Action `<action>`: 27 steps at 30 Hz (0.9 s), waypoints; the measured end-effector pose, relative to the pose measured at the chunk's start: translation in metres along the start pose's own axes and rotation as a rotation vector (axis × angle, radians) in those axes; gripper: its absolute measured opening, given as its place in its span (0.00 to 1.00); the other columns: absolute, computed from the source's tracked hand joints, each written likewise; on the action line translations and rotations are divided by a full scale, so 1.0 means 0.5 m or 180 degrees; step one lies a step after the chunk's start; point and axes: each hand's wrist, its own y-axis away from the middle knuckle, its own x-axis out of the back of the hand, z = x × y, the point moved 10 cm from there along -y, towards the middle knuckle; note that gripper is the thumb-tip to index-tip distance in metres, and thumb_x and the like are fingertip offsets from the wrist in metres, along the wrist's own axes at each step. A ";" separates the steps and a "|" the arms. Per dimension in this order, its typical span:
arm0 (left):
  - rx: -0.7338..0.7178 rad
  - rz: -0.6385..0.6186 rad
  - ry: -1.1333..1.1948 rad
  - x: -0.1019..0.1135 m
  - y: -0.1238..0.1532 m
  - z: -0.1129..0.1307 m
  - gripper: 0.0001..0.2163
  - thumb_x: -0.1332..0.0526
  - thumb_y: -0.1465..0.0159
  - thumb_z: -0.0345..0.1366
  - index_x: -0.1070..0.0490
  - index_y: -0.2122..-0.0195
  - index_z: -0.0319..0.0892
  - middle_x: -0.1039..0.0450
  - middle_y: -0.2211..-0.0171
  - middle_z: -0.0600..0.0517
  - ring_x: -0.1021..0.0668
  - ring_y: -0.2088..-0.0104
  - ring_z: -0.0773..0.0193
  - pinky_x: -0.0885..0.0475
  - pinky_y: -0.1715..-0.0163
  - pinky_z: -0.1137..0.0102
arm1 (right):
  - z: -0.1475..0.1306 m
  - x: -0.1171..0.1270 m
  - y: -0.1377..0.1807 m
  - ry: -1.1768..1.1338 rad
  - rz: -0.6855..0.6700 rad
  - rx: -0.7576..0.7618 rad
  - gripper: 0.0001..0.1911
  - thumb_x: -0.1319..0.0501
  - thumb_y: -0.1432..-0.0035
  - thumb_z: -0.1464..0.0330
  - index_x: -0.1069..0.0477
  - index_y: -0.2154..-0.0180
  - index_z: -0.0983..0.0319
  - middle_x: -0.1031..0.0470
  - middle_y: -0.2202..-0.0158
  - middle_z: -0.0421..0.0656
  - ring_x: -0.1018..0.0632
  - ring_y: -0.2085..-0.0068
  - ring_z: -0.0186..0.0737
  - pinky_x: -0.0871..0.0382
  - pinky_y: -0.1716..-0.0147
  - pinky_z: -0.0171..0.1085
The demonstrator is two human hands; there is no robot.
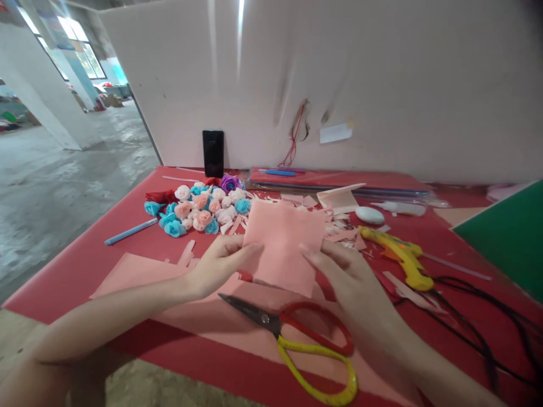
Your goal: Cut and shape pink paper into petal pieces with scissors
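A square piece of pink paper [283,243] is held up between my two hands, above the table. My left hand [223,263] pinches its left edge, thumb in front and fingers behind. At the right edge my right hand [339,268] grips it the same way. Just below lie scissors [271,322] with one red and one yellow handle, on a larger sheet of pink paper [250,350]. Paper flowers [203,209] in white, pink, blue, red and purple are heaped beyond my left hand.
A yellow glue gun [399,254] with black cables lies at right, near a white oval object [369,215] and a small bottle [403,208]. A phone [213,152] leans on the white board [271,73]. Paper scraps [339,226] and a blue stick [130,232] lie on the red table [76,268].
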 end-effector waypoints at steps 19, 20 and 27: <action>-0.0557 0.0722 0.1528 0.073 -0.034 -0.008 0.11 0.37 0.43 0.41 0.28 0.59 0.47 0.33 0.74 0.57 0.29 0.74 0.73 0.32 0.75 0.79 | 0.014 0.053 -0.025 -0.0226 0.0518 -0.0048 0.11 0.37 0.51 0.60 0.27 0.76 0.61 0.28 0.79 0.39 0.33 0.81 0.29 0.39 0.82 0.31; -0.0567 0.0607 0.1656 0.063 -0.035 -0.008 0.11 0.37 0.43 0.42 0.28 0.60 0.46 0.33 0.75 0.58 0.29 0.75 0.73 0.33 0.75 0.79 | 0.020 0.055 -0.024 -0.0271 0.0594 -0.0060 0.11 0.37 0.52 0.59 0.27 0.75 0.61 0.27 0.77 0.40 0.32 0.80 0.30 0.39 0.81 0.32; -0.0545 0.0328 0.0939 0.025 -0.016 -0.003 0.05 0.37 0.43 0.37 0.28 0.68 0.41 0.29 0.76 0.55 0.28 0.75 0.70 0.32 0.72 0.75 | 0.010 0.049 -0.016 -0.0097 0.0675 0.0186 0.11 0.40 0.46 0.60 0.30 0.74 0.60 0.31 0.76 0.39 0.33 0.75 0.32 0.37 0.75 0.34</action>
